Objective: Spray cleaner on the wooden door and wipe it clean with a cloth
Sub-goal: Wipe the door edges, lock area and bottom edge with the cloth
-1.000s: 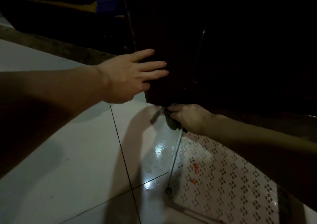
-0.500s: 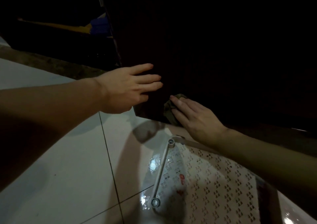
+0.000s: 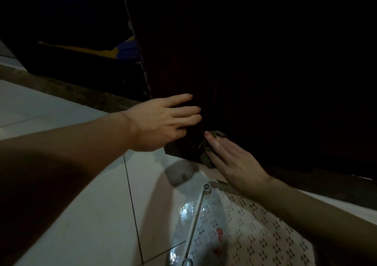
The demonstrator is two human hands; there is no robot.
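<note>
Below me the floor (image 3: 85, 214) is laid in large pale glossy tiles with thin dark grout lines, and a bright patch of light glints off the wet-looking tile near a white perforated plastic panel (image 3: 244, 231) that lies flat on it, a grey rod (image 3: 195, 223) running along its left edge and small red marks printed on it. A rough, darker strip of threshold (image 3: 67, 86) crosses the floor at my upper left. Beyond it the room is almost black, and I can only make out something blue and yellow (image 3: 120, 51) low down in the gloom.
</note>
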